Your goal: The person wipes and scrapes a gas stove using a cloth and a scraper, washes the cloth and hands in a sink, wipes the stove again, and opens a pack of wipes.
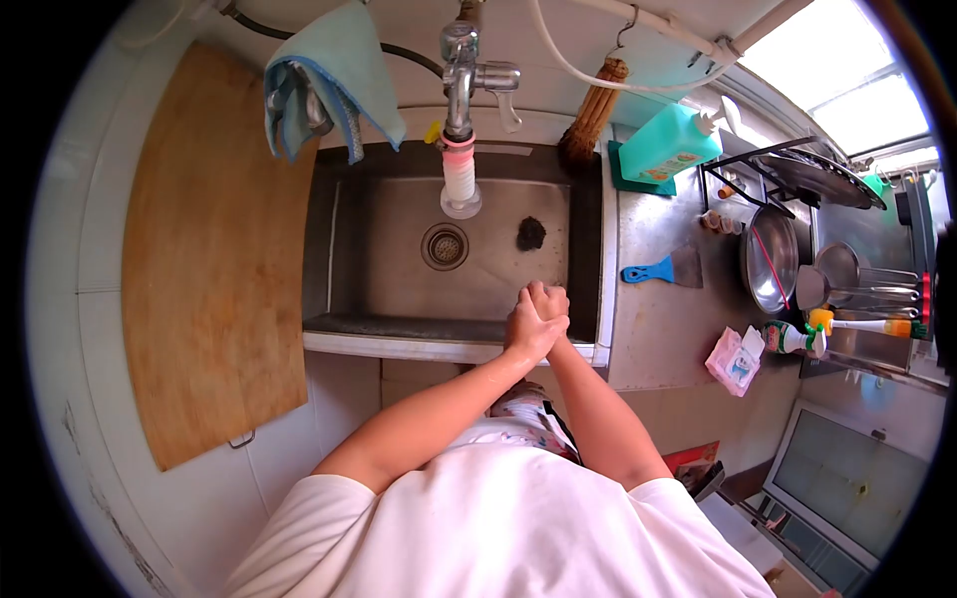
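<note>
Over the near right corner of the steel sink (384, 204) my two hands are clasped together. My left hand (533, 331) is closed around my right hand (546, 296), whose fingers are curled in. Whether anything lies between the palms is hidden. A dark, matted clump like a scouring pad (530, 233) lies on the sink floor, just beyond my hands and apart from them. To its left is the round drain (445, 246). Above the sink hangs the faucet (460, 95) with a pink and white spout extension (460, 179); no running water shows.
A wooden board (214, 269) lies left of the sink. A blue cloth (334, 75) hangs by the faucet, a bamboo brush (593, 115) behind. On the right counter are a green pump bottle (666, 145), blue-handled scraper (663, 269), metal pan (770, 259), pink packet (735, 361) and spray bottle (793, 338).
</note>
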Demonstrator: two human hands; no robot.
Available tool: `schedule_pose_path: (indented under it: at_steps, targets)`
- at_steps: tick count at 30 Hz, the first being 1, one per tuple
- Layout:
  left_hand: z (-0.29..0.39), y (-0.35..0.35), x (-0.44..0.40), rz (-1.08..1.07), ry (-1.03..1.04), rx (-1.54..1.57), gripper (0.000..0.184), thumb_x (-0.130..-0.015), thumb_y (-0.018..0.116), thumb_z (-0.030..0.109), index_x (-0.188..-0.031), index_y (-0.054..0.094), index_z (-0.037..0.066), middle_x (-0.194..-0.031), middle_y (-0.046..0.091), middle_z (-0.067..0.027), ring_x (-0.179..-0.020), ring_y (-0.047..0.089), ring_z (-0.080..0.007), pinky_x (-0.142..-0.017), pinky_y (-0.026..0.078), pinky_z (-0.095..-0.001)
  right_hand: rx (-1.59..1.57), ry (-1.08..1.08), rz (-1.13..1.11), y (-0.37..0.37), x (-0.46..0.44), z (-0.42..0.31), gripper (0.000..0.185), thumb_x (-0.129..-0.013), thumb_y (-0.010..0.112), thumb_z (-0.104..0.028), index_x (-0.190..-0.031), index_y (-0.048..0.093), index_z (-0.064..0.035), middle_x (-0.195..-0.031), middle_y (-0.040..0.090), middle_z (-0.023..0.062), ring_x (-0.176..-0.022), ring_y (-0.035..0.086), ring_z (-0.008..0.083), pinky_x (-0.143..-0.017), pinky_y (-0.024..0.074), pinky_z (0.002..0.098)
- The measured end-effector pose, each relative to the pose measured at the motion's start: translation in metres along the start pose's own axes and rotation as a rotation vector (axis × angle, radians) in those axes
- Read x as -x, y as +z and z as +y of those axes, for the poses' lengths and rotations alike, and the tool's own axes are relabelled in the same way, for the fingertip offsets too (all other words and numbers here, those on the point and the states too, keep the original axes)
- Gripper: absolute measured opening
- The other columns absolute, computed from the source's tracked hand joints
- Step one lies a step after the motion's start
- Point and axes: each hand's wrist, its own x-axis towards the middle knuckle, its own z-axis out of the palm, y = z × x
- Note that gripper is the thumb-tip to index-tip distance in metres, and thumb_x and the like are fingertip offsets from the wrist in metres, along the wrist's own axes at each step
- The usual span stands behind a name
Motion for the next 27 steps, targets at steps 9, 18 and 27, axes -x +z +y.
schedule_pose_path:
  at_steps: [9,18,27]
  targets:
    - [0.004,-0.009,0.002,0.009,0.000,-0.058,0.074,-0.060,0.076,0.029,-0.121,0.048,-0.001,-0.107,0.063,-0.0245,-0.101,0.062,-0.0411,-0.088,0.049,-0.0433,0.025,-0.001,0.281,0.033,-0.004,0.000,0.032,-0.086,0.059,-0.033,-0.100,0.062,-0.0049,-0.091,0.062,0.0233,-0.075,0.062,0.0422,-0.061,0.0493,0.0499]
    - [-0.003,-0.010,-0.005,-0.163,-0.029,0.010,0.098,-0.065,0.073,0.017,-0.146,0.022,-0.005,-0.132,0.047,-0.0274,-0.121,0.049,-0.0405,-0.102,0.040,-0.0439,-0.244,0.002,0.194,-0.052,0.027,-0.053,0.037,-0.088,0.052,-0.034,-0.071,0.063,-0.0031,-0.071,0.063,0.0235,-0.070,0.060,0.0467,-0.061,0.0455,0.0522]
    - [0.052,-0.086,-0.011,-0.582,0.088,0.588,0.079,-0.081,0.074,0.020,-0.146,0.031,0.006,-0.132,0.047,-0.0099,-0.119,0.049,-0.0196,-0.103,0.038,-0.0385,-0.744,-0.070,0.283,-0.104,0.040,-0.105,0.043,-0.094,0.048,-0.042,-0.084,0.065,-0.0041,-0.077,0.065,0.0199,-0.075,0.062,0.0417,-0.067,0.0460,0.0483]
